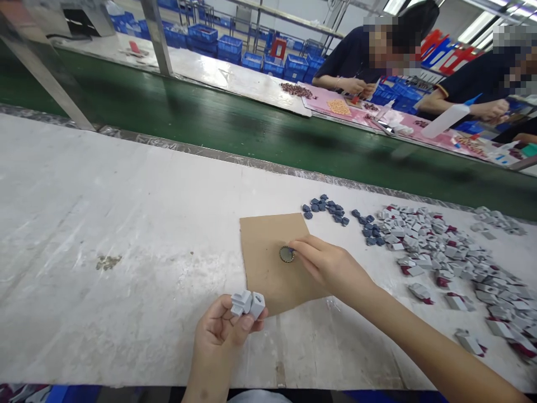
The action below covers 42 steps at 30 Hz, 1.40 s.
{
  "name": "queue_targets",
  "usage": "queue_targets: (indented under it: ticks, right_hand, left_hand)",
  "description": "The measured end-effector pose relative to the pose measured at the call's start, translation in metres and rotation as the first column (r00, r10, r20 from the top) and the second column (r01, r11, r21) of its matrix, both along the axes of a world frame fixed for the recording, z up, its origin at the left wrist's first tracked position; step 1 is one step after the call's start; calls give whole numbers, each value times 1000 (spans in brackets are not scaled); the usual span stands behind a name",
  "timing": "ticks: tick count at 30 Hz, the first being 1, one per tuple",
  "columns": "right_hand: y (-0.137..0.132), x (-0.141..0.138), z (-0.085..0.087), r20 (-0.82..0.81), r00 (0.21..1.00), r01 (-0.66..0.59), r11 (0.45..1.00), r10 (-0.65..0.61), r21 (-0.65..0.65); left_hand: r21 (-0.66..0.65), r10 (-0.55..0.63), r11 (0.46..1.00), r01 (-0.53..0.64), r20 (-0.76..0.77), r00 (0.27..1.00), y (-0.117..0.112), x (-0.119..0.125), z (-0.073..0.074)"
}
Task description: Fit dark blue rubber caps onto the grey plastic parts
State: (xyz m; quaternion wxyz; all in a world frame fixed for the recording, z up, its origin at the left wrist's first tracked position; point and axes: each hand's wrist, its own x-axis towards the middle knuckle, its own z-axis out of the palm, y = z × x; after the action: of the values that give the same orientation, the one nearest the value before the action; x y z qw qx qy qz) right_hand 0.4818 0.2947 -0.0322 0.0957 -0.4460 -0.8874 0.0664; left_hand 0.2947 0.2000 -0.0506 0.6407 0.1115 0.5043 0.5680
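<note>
In my left hand (229,324) is a light grey plastic part (247,304) with blocky, stepped ends, pinched between thumb and fingers above the table's near side. My right hand (321,257) reaches over a sheet of brown cardboard (262,240). Its fingertips are pressed together at the rim of a bottle cap (287,254) that lies open side up on the cardboard. A bit of dark blue shows at those fingertips, seemingly a small dark blue piece, mostly hidden. Similar dark blue plastic pieces (333,207) lie loose beyond the cardboard.
Many grey parts with dark red bits (436,240) are heaped on the right of the white table (126,224). Past its far edge runs a green conveyor belt (235,131). Two people work across it, near a white squeeze bottle (445,121). A metal post (156,36) stands at the left.
</note>
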Motion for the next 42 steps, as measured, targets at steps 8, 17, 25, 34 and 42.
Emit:
queue_targets:
  ticks: [8,17,25,34,42]
  right_hand:
    - [1,-6,-3,-17,1000,-11,1000,12,13]
    - [-10,-14,17,-293,953,54,996,-71,-67]
    - [-37,-48,38,-583,786,-60,913,-205,-403]
    - [-38,-50,34,-596,785,-93,918,-170,-385]
    - [-42,-55,35,-547,832,-134,924,-91,-358]
  left_hand:
    - [6,-1,1000,1,20,1000,-1,0,0]
    - [21,-25,999,25,21,999,-1,-2,-3]
    - [101,-106,990,100,57,993,-3,-8,-12]
    - [64,-34,997,33,23,999,-3,-1,-2]
    - [97,-21,995,20,9,1000,-5,0,-5]
